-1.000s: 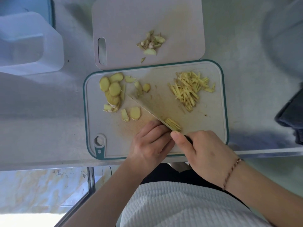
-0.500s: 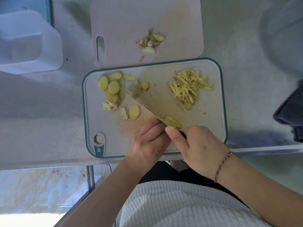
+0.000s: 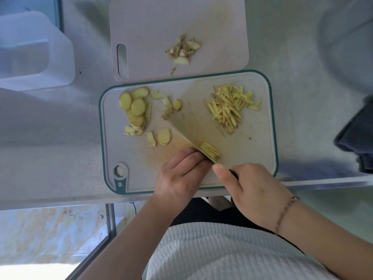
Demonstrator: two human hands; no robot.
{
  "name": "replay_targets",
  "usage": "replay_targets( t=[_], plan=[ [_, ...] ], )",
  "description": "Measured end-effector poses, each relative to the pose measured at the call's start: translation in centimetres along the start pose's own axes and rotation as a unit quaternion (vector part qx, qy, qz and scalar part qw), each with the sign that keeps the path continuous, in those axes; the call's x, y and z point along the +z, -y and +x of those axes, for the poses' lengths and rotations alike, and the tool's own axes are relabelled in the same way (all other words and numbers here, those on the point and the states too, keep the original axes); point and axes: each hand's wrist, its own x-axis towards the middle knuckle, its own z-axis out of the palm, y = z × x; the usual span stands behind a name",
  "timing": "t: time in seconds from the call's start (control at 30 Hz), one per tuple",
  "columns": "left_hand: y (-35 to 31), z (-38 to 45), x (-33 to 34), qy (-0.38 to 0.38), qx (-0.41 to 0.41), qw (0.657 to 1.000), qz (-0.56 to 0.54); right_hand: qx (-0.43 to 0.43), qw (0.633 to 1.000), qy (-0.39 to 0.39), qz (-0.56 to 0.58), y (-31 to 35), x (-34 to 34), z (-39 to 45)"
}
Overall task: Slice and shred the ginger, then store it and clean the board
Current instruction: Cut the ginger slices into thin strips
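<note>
Currently, knife (image 3: 187,132) is gripped by right hand (image 3: 252,190); stacked ginger slices (image 3: 210,151) are pinned by curled left hand (image 3: 179,174) on teal-rimmed cutting board (image 3: 271,122). Shreds (image 3: 230,107) are piled at board's far right.

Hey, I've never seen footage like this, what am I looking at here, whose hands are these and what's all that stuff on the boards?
There is no machine here. A camera worn on a person's head looks down at their two hands over a counter, so this single view is what they see.

The right hand grips a knife. The left hand steadies a small stack of ginger slices against the blade, fingers curled.

All this sits on a teal-rimmed cutting board. On it lie round ginger slices at the left and a pile of thin ginger shreds at the right. Behind it, a plain board holds ginger trimmings. A translucent container stands at far left.
</note>
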Motion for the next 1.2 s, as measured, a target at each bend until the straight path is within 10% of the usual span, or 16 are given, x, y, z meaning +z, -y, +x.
replay_targets(
  t=[1.2],
  plan=[
    [-0.1,0.0,0.1,0.007,0.000,1.000,0.004,-0.017,0.999,-0.013,0.034,0.0,-1.5,-1.1]
  ],
)
